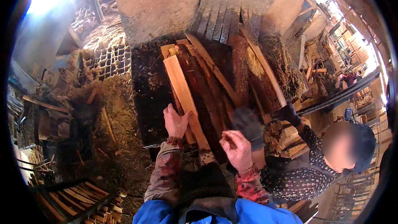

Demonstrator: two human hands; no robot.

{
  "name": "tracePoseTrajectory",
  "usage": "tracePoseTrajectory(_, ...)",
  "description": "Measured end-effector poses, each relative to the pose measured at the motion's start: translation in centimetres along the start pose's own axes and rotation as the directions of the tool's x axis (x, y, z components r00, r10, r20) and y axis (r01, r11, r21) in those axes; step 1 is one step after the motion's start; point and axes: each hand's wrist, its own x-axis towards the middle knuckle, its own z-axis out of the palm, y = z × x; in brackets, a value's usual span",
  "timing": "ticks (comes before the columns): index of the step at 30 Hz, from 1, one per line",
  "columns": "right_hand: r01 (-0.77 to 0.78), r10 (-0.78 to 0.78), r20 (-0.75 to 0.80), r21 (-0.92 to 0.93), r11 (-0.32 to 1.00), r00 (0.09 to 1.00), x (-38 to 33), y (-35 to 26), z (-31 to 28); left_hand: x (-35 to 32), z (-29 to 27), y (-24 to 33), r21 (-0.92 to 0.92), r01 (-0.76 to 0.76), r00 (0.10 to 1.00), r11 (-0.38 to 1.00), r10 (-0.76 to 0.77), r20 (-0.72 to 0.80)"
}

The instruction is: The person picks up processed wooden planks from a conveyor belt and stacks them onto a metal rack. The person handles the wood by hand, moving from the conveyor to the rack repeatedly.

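A pale sawn plank (182,83) lies lengthwise in front of me, its near end close to my apron. Beside its left edge is my left hand (175,122), fingers apart and thumb reaching against the wood. My right hand (237,148) hovers right of the plank's near end, fingers curled in, with nothing visible in them. Several bark-edged slabs (211,68) lie to the plank's right on a dark bed (148,87). A co-worker's dark-gloved hand (248,125) is just beyond my right hand; the other gloved hand (286,114) touches a bark-covered slab (265,72).
Dark hanging flaps (217,23) cover an opening in the machine housing (161,8) ahead. The co-worker (298,180) stands close on my right. Left are a sawdust-covered grid (108,61) and a rack of thin wood strips (74,199). Cut wood (290,141) is piled at right.
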Motion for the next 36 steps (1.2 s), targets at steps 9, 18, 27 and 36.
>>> tracePoseTrajectory(9,-0.062,0.001,-0.177,-0.341,0.938,0.984,7.9,9.9,-0.5,2.3,1.2,-1.8,-0.445,0.164,0.986,0.880,-0.147,0.074)
tracePoseTrajectory(18,-0.183,0.259,0.047,-0.591,0.786,0.965,11.9,16.2,0.7,2.4,1.7,0.5,-0.740,0.268,0.959,0.617,-0.096,0.267)
tracePoseTrajectory(27,0.008,0.050,0.138,-0.390,0.921,0.989,11.2,16.1,-1.7,1.5,2.6,0.7,-0.675,0.263,0.961,0.690,-0.128,0.244)
tracePoseTrajectory(36,0.074,-0.068,0.033,-0.244,0.967,0.997,6.7,6.2,-1.1,1.5,2.4,0.0,-0.636,0.244,0.968,0.732,-0.143,0.207)
